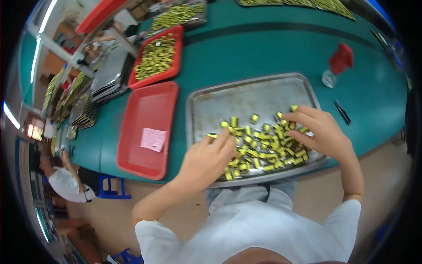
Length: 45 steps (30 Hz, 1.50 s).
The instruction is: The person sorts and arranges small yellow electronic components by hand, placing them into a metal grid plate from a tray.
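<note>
A shallow metal tray (246, 97) lies on the green table in front of me. Heaped over its near and right part are many small dark parts wrapped in yellow bands (269, 154), which look like little coils or transformers. My left hand (208, 159) reaches over the tray's left side, its stretched fingers touching the left edge of the heap; its thumb is hidden. At the heap's right side is my right hand (320, 131), thumb and fingers apart, fingertips among the parts. A few parts sit loose at the heap's far edge.
Left of the tray lies a red plastic tray (140, 110) with a pink paper slip (153, 139). Beyond it a red bin (177, 55) is full of yellow-banded parts, beside stacked metal trays (110, 72). To the right are tweezers (342, 111), a small glass jar (328, 79) and a red cloth (342, 58).
</note>
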{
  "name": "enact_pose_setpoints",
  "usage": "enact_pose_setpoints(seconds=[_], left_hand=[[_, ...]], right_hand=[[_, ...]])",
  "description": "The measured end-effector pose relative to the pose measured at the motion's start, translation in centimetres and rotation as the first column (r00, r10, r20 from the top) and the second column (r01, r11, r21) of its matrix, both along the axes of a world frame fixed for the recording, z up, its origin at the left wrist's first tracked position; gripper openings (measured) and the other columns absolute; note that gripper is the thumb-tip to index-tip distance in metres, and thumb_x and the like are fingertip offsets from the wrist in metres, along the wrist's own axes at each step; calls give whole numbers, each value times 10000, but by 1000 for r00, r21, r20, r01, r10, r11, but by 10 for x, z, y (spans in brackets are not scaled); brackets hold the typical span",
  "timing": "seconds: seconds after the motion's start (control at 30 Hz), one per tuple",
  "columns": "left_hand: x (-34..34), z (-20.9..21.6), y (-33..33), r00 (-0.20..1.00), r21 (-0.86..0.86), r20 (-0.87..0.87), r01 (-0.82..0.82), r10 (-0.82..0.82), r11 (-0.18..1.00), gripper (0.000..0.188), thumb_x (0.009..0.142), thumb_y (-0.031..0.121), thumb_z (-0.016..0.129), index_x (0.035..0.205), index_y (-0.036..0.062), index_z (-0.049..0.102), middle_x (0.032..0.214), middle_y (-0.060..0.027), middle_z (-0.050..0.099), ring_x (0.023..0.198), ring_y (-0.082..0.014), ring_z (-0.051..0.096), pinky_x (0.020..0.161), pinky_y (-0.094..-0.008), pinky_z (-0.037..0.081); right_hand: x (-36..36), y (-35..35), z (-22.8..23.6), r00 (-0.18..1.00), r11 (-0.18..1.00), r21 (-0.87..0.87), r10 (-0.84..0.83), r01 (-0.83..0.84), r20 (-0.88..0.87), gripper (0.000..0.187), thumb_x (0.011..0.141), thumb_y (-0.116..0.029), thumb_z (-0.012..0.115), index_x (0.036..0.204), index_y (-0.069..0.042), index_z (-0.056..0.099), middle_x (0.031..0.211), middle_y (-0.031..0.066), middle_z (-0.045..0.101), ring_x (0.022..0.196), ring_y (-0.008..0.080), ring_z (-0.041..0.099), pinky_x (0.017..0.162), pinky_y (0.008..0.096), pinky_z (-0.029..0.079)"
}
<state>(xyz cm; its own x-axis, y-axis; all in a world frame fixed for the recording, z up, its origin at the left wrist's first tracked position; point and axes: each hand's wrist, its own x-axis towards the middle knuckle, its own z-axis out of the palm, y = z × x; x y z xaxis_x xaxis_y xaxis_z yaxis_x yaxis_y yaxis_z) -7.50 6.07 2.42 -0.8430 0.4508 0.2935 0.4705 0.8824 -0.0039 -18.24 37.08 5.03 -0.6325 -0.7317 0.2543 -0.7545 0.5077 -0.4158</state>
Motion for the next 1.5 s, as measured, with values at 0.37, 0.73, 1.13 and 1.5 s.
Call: enact_pose_setpoints(seconds=[0.37, 0.73, 1.13, 1.5], left_hand=[[-66, 10, -64, 997, 327, 66, -49, 29, 944, 254, 971, 197, 733, 1145, 51, 621, 1086, -150, 675, 1008, -359, 674, 844, -474, 542], [-105, -16, -98, 995, 109, 85, -61, 52, 992, 188, 1023, 187, 653, 1149, 73, 732, 1074, -92, 689, 1063, -302, 644, 886, -447, 482], [-104, -4, -90, 994, 91, 102, -34, 25, 995, 242, 952, 241, 754, 1127, 75, 748, 1033, -70, 686, 1045, -277, 639, 924, -423, 447], [-113, -2, -112, 987, 139, 66, -154, 146, 978, 208, 917, 221, 808, 1070, 108, 724, 949, -46, 694, 963, -267, 656, 919, -454, 374]], right_hand=[[-74, -121, -10, 967, 960, -122, 251, -254, -37, 259, 900, -121, 749, 1137, -50, 671, 1049, 120, 638, 903, 327, 671, 805, 432, 545], [-113, -176, -56, 963, 965, 2, 263, -263, 66, 289, 941, -239, 802, 1125, -72, 654, 994, 108, 723, 831, 327, 709, 746, 443, 561], [-114, -167, -47, 950, 957, 25, 283, -289, 134, 439, 888, -132, 824, 1300, -89, 679, 959, 91, 697, 835, 260, 689, 757, 409, 555], [-114, -171, -47, 963, 964, 49, 259, -263, 70, 295, 901, -132, 763, 1168, -39, 682, 969, 118, 696, 858, 312, 702, 763, 431, 564]])
